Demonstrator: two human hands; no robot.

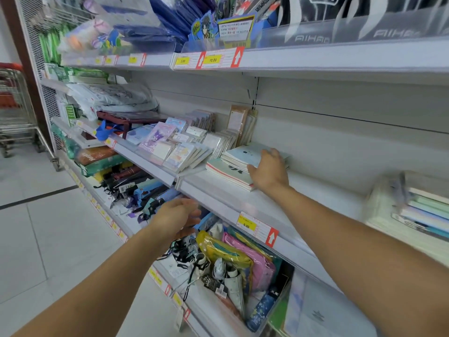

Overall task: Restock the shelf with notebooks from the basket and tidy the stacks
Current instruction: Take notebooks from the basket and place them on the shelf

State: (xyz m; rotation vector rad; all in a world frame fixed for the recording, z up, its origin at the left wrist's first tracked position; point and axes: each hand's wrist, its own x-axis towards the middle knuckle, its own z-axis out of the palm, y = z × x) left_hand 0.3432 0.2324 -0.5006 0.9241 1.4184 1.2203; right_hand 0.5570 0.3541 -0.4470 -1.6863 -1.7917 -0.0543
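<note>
Left hand [176, 218]: blurred, fingers loosely spread, holding nothing, in front of the white metal shelf edge [218, 203].
Notebooks: short stack of pale thin-covered notebooks [233, 164] lying on that shelf.
Right hand [267, 170]: fingers resting flat on the stack's right end.

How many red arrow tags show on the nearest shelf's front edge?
1: the red arrow tag beside the yellow 6.00 price label, below the right forearm. Others may be out of view.

A metal shopping trolley with a red handle [14, 103] stands at the aisle's far left. Folded umbrellas [136, 188] crowd the lower shelf beside yellow and pink plastic pouches [243, 259]. Yellow price tags [212, 60] line the upper rail.
</note>
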